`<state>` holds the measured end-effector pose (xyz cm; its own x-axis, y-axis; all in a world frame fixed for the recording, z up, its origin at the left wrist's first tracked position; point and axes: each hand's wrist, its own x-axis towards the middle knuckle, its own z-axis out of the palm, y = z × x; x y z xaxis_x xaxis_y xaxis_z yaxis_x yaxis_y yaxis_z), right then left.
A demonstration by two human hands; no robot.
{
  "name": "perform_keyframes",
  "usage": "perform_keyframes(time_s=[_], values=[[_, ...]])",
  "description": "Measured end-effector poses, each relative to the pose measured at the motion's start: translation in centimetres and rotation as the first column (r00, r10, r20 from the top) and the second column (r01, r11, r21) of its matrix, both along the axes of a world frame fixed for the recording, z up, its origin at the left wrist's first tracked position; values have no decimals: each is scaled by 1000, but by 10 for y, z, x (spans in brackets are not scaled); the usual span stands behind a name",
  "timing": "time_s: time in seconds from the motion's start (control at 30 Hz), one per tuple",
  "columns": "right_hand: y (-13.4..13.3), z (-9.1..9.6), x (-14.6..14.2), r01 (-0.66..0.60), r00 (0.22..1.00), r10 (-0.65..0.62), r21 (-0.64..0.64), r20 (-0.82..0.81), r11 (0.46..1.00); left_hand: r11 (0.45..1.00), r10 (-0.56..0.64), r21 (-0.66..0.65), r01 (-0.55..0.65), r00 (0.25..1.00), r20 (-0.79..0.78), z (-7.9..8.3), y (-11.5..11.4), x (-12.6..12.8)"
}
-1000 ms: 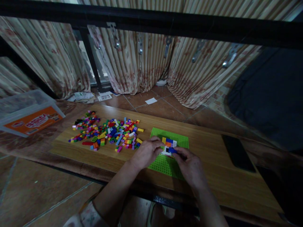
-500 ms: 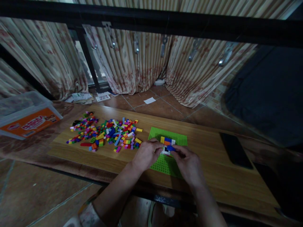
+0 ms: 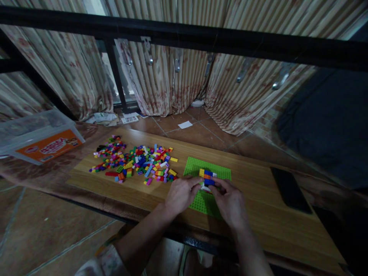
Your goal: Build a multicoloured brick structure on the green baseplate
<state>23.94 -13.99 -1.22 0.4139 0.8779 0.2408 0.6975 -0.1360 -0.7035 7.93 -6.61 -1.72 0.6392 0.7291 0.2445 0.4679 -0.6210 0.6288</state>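
A green studded baseplate [image 3: 205,205] lies on the wooden table, partly covered by my hands. On it stands a small build of yellow, orange, blue and white toy bricks [image 3: 202,173]. My right hand [image 3: 231,197] pinches a blue toy brick [image 3: 209,182] at its right end, on the near side of the build, above some white pieces. From the other side, my left hand [image 3: 181,193] is closed, its thumb and index fingertips against the build's left edge. Whether those fingertips grip a piece is hidden.
Loose toy bricks [image 3: 146,165] in many colours are spread left of the baseplate. A clear plastic box [image 3: 43,132] with an orange label stands at the far left. To the right lies a black phone [image 3: 290,189]. A dark rail [image 3: 184,34] crosses beyond the table [image 3: 253,214].
The blue brick, tilted before in my right fingers, now lies level against the front of the build. My left fingertips stay close beside it. The whole view has shifted slightly.
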Motion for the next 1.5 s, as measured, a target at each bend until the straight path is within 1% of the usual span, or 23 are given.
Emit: perform_keyframes(time_s=[0.07, 0.2, 0.43, 0.5, 0.63, 0.73, 0.9, 1.1, 1.27, 1.5], values=[[-1, 0, 1, 6, 1000, -6, -6, 19, 1000, 999, 18, -27, -18, 1000, 7, 3, 1, -2], [0, 0, 1, -33, 998, 33, -1, 55, 999, 990, 72, -125, -63, 995, 73, 10, 6, -4], [2, -1, 1, -57, 995, 56, 2, 86, 998, 945, 207, -273, -177, 975, 83, 13, 9, 1], [3, -1, 0, -64, 994, 64, -3, 92, 998, 934, 220, -307, -184, 972, 87, 12, 9, 3], [5, 0, -3, -44, 993, 44, 0, 106, 999, 921, 212, -355, -160, 971, 112, 9, 10, 8], [6, 1, -5, -23, 996, 21, 20, 92, 1000, 917, 211, -363, -165, 973, 92, 7, 10, 13], [6, -1, -7, 8, 999, -9, 28, 40, 1000, 913, 240, -348, -213, 970, 37, 7, 10, 21], [5, -1, -6, 11, 1000, -10, 48, -12, 999, 896, 284, -356, -267, 959, -5, 9, 10, 25], [3, 0, -5, 37, 993, -31, 53, -110, 998, 895, 293, -351, -276, 956, -7, 10, 10, 27], [8, -10, -2, 129, 953, -104, 72, -285, 989, 891, 314, -345, -295, 949, -1, 11, 8, 30]])
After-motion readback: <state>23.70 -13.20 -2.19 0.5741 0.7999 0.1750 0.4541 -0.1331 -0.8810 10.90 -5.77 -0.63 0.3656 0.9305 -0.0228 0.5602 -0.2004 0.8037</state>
